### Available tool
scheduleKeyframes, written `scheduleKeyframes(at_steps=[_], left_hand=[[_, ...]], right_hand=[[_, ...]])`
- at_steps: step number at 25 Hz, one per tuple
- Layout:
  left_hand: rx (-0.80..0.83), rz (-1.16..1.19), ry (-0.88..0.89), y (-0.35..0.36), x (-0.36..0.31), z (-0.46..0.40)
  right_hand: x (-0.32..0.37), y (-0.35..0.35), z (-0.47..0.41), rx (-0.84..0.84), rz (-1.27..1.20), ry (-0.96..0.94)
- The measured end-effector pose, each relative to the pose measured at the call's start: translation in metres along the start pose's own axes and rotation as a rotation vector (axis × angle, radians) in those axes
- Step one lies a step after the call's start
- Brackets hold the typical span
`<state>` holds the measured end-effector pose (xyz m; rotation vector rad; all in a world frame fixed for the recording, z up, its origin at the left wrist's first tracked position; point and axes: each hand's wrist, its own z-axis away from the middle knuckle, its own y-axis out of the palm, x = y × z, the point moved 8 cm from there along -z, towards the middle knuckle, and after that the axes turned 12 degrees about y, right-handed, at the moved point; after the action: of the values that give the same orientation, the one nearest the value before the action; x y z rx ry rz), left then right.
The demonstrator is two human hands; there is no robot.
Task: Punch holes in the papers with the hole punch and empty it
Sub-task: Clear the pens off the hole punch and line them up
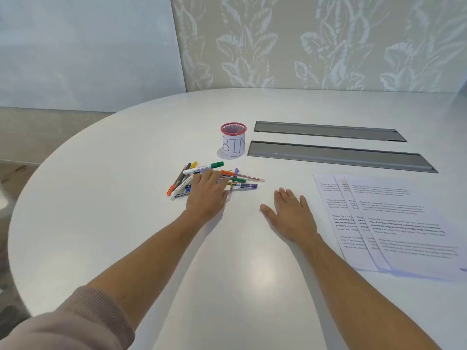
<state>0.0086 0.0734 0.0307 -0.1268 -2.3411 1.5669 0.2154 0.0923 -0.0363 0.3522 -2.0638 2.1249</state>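
Observation:
Three printed papers (404, 223) lie fanned out on the white table (101, 198) at the right. A pink mesh cup labelled "BIN" (233, 142) stands at the middle back. My left hand (207, 195) rests flat on a pile of pens and markers (227, 176), fingers over them; I cannot tell whether it grips any. My right hand (290, 215) lies flat and open on the bare table, just left of the papers. No hole punch is in view.
Two long grey cable-slot covers (341, 155) are set into the table behind the papers. The table's curved edge runs along the left. A patterned wall panel stands behind the table.

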Motion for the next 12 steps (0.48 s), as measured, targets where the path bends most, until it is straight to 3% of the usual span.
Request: scheduleKeyframes(at_steps=[12], left_hand=[[0.051,-0.042,-0.033,0.015,-0.007,-0.028]], right_hand=[[0.000,-0.001,0.001,-0.002,0.021,-0.009]])
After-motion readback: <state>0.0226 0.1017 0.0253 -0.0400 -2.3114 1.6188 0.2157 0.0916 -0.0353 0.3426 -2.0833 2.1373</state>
